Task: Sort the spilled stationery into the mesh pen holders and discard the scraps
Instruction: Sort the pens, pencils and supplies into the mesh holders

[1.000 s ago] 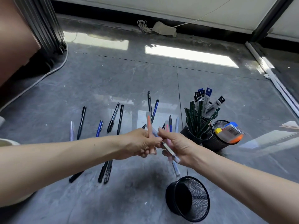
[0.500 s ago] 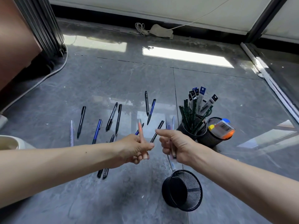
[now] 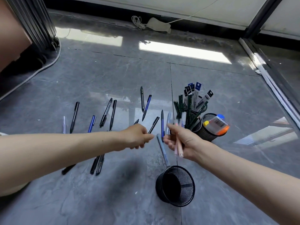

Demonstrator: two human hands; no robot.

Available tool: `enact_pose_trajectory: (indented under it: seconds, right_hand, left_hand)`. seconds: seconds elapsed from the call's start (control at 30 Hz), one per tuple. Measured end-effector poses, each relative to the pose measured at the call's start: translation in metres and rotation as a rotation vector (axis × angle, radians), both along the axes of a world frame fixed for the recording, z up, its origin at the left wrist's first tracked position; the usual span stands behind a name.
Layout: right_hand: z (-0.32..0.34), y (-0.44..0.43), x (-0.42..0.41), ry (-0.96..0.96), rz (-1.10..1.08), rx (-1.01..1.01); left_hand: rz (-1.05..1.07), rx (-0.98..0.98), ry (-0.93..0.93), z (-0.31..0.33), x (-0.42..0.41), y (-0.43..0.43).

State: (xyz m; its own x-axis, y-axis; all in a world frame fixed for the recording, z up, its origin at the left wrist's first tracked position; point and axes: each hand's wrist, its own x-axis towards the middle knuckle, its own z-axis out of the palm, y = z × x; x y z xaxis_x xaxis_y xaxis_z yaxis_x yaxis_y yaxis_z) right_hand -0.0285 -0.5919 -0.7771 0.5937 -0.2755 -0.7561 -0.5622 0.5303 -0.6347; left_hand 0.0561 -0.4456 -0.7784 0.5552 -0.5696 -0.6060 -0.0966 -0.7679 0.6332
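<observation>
clutching several pale pens [image 3: 178, 148] in the curled right hand [image 3: 183, 140]; curling the left hand [image 3: 138, 137] at the end of a black pen [image 3: 153, 125], grip unclear; near a tipped mesh holder [image 3: 160, 189].

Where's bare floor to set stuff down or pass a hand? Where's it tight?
Free: near floor between the left forearm and the empty mesh holder; the far stretch between the pen row and the coiled cable; right of the filled holders toward the door track. Crowded: pen row, and around the right hand gripping pastel pens.
</observation>
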Motion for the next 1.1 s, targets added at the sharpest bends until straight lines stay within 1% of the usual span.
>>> enact_pose_trajectory:
  seconds: [0.03,0.13,0.2,0.23,0.3,0.4,0.47,0.5,0.57,0.63,0.67,0.7,0.73,0.77,0.8,0.83,0.87,0.9,0.93,0.97,1.0,1.1]
  right_hand:
    - [-0.001,-0.005,-0.001,0.012,-0.004,0.006]
    - [-0.007,-0.017,-0.006,0.046,0.089,-0.007]
    - [-0.014,-0.022,-0.009,0.073,0.164,-0.098]
    - [-0.019,-0.023,-0.011,0.083,0.191,-0.150]
    - [-0.026,-0.024,-0.013,0.089,0.213,-0.202]
    - [-0.032,-0.024,-0.013,0.081,0.237,-0.178]
    - [-0.034,-0.022,-0.014,0.075,0.257,-0.151]
    - [-0.034,-0.021,-0.015,0.071,0.262,-0.144]
    - [-0.034,-0.019,-0.017,0.069,0.276,-0.157]
    - [-0.032,-0.022,-0.020,0.081,0.293,-0.194]
    - [-0.029,-0.024,-0.022,0.089,0.290,-0.209]
    - [-0.029,-0.027,-0.023,0.091,0.279,-0.215]
    - [-0.028,-0.029,-0.024,0.087,0.252,-0.213]
    - [-0.027,-0.032,-0.026,0.078,0.221,-0.203]
    - [-0.026,-0.033,-0.028,0.065,0.191,-0.189]
    - [-0.026,-0.034,-0.030,0.048,0.170,-0.171]
    - [-0.025,-0.035,-0.032,0.028,0.163,-0.150]
    - [-0.024,-0.034,-0.033,0.007,0.172,-0.131]
    - [-0.021,-0.032,-0.032,-0.012,0.188,-0.115]
    - [-0.019,-0.029,-0.031,-0.030,0.198,-0.101]
    - [-0.018,-0.025,-0.029,-0.047,0.199,-0.086]
    - [-0.019,-0.015,-0.021,-0.063,0.167,-0.072]
  left_hand:
    - [-0.034,0.059,-0.098,-0.010,0.007,-0.001]
    - [-0.145,0.204,-0.284,-0.040,0.018,-0.010]
    - [-0.232,0.237,-0.413,-0.050,0.016,-0.017]
    - [-0.299,0.218,-0.485,-0.052,0.013,-0.022]
    - [-0.537,0.139,-0.656,-0.056,0.004,-0.030]
    - [-0.949,-0.024,-0.930,-0.068,-0.007,-0.043]
    - [-1.142,-0.021,-1.038,-0.076,-0.012,-0.048]
    - [-1.207,-0.004,-1.089,-0.077,-0.013,-0.048]
    - [-1.300,-0.051,-1.172,-0.076,-0.013,-0.043]
    - [-1.305,-0.128,-1.215,-0.072,-0.006,-0.035]
    - [-1.261,-0.193,-1.203,-0.071,-0.003,-0.032]
    - [-1.205,-0.216,-1.169,-0.068,-0.001,-0.027]
    - [-1.130,-0.221,-1.086,-0.063,0.000,-0.023]
    - [-0.993,-0.224,-0.964,-0.059,-0.001,-0.019]
    - [-0.796,-0.214,-0.831,-0.058,-0.003,-0.016]
    - [-0.566,-0.202,-0.637,-0.054,-0.006,-0.014]
    - [-0.331,-0.219,-0.391,-0.050,-0.010,-0.014]
    - [-0.122,-0.278,-0.166,-0.047,-0.013,-0.016]
    - [0.033,-0.322,0.006,-0.042,-0.017,-0.019]
    - [0.115,-0.346,0.120,-0.038,-0.021,-0.021]
    - [0.141,-0.356,0.200,-0.034,-0.026,-0.026]
    - [0.122,-0.424,0.315,-0.021,-0.042,-0.038]
